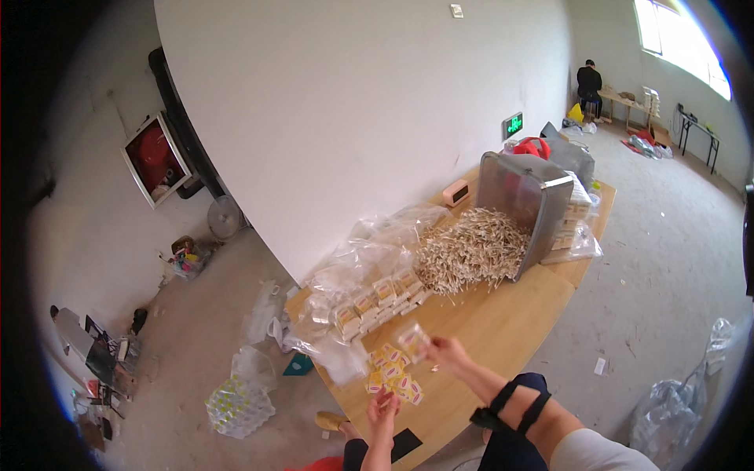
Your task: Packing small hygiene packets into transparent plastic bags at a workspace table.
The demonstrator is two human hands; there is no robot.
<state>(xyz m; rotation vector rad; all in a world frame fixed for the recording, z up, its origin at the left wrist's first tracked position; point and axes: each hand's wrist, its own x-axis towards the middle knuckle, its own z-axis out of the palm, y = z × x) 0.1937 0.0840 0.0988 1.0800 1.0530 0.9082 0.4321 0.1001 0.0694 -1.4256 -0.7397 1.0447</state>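
My right hand (448, 353) pinches a small clear plastic packet (411, 342) with a printed label, held above the wooden table (503, 334). Below and left of it lies a loose pile of yellow-and-white cards (386, 363). At the near edge of that pile is my left hand (383, 405), its fingers drawn together; whether a card is between them is too small to tell. Filled packets (377, 302) stand in rows behind the cards. Beyond them, a large heap of thin cotton swabs (475, 251) spills from a grey translucent bin (542, 208) lying on its side.
Crumpled clear plastic bags (369, 251) lie along the wall side of the table. A small pink clock (455, 192) stands by the bin. Stacked packs (577, 208) sit behind it. Plastic bags (239, 396) lie on the floor. Another person (589, 82) sits at a far table.
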